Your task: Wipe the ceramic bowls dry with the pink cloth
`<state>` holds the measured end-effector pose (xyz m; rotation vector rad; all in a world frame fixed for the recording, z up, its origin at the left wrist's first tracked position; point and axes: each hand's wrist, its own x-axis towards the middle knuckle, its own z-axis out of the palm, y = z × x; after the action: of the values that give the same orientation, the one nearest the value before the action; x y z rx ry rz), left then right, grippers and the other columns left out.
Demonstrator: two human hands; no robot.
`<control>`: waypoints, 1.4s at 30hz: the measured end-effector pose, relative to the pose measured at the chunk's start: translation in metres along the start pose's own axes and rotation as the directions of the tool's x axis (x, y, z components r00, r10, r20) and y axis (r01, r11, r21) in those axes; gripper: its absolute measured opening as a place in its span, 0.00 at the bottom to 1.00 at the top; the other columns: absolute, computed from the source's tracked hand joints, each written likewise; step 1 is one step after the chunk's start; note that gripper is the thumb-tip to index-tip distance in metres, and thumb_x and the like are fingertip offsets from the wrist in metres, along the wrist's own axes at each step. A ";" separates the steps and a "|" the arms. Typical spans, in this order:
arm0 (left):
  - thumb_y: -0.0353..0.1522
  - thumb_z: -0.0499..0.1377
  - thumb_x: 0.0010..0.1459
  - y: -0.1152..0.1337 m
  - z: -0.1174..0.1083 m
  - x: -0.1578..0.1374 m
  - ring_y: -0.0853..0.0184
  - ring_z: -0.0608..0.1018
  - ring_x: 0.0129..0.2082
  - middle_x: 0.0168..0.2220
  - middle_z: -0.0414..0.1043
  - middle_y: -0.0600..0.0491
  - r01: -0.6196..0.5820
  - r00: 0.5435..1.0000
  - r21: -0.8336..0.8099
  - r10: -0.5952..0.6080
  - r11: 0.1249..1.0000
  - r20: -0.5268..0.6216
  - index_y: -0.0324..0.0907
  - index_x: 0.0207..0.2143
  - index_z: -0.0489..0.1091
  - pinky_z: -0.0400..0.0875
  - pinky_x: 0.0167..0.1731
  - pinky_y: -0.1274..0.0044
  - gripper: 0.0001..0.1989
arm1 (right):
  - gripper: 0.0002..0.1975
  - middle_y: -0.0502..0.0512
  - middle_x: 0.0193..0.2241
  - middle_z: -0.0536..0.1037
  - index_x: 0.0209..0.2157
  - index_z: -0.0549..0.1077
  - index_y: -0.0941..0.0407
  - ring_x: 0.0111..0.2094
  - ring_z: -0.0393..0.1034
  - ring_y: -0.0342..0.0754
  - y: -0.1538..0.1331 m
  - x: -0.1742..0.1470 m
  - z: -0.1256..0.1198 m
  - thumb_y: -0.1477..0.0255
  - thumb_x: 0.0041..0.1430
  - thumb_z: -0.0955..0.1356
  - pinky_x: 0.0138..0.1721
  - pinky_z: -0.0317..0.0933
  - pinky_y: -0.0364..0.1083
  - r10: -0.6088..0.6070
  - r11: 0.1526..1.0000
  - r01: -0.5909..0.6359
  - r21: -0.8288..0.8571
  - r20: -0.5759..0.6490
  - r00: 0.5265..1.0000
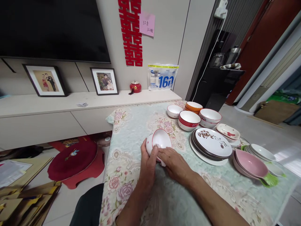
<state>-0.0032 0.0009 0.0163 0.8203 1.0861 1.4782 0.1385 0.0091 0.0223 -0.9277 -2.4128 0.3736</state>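
A white bowl with a red rim [165, 138] is tilted on its side just above the tablecloth, its inside turned to the right. My left hand [148, 159] wraps round its near left side, thumb over the rim. My right hand [175, 161] lies across the near edge, fingers bent into the bowl. Beneath the right fingers a bit of thin white material, like a tissue [162, 163], pokes out; most of it is covered by the hand. The bowl's underside is largely hidden by my left hand.
To the right stand stacked bowls [189, 119], a pile of plates [213, 142], pink leaf-handled bowls [251, 164] and small pale dishes [262, 152]. A flowered tablecloth [127, 175] covers the table. A red stool [75, 163] is at the left, near a low white cabinet [54, 125].
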 end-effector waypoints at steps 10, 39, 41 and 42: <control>0.46 0.59 0.62 0.003 0.003 -0.003 0.55 0.73 0.57 0.60 0.69 0.43 0.011 0.998 -0.052 -0.007 0.999 0.066 0.44 0.64 0.57 0.68 0.56 0.68 0.33 | 0.14 0.58 0.49 0.77 0.52 0.70 0.53 0.49 0.72 0.52 -0.018 0.004 -0.007 0.75 0.65 0.65 0.50 0.66 0.49 0.053 0.967 -0.047 0.251 -0.019 0.998; 0.47 0.60 0.60 0.009 0.010 -0.011 0.55 0.78 0.48 0.53 0.76 0.45 0.328 0.912 -0.148 -0.273 0.933 0.306 0.44 0.57 0.68 0.78 0.37 0.71 0.26 | 0.18 0.62 0.56 0.76 0.52 0.78 0.54 0.58 0.69 0.57 0.041 -0.007 -0.019 0.61 0.67 0.65 0.61 0.61 0.60 0.461 0.859 -0.270 0.435 -0.428 0.777; 0.47 0.60 0.60 0.012 0.009 -0.012 0.56 0.79 0.46 0.49 0.77 0.46 0.341 0.892 -0.116 -0.282 0.933 0.353 0.43 0.58 0.68 0.77 0.37 0.71 0.27 | 0.20 0.62 0.55 0.75 0.58 0.73 0.53 0.57 0.68 0.56 0.037 -0.008 -0.026 0.66 0.68 0.65 0.59 0.62 0.59 0.316 0.942 -0.216 0.256 -0.467 0.826; 0.46 0.60 0.60 0.013 0.008 -0.012 0.56 0.79 0.45 0.47 0.78 0.46 0.331 0.886 -0.108 -0.269 0.937 0.378 0.43 0.58 0.69 0.76 0.37 0.71 0.27 | 0.21 0.62 0.55 0.75 0.61 0.70 0.52 0.57 0.68 0.56 0.034 -0.008 -0.030 0.68 0.68 0.65 0.58 0.63 0.59 0.232 0.971 -0.177 0.158 -0.471 0.851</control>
<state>0.0017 -0.0099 0.0320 0.7269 0.7591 1.0877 0.1784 0.0301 0.0297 -1.0850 -1.8221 0.2996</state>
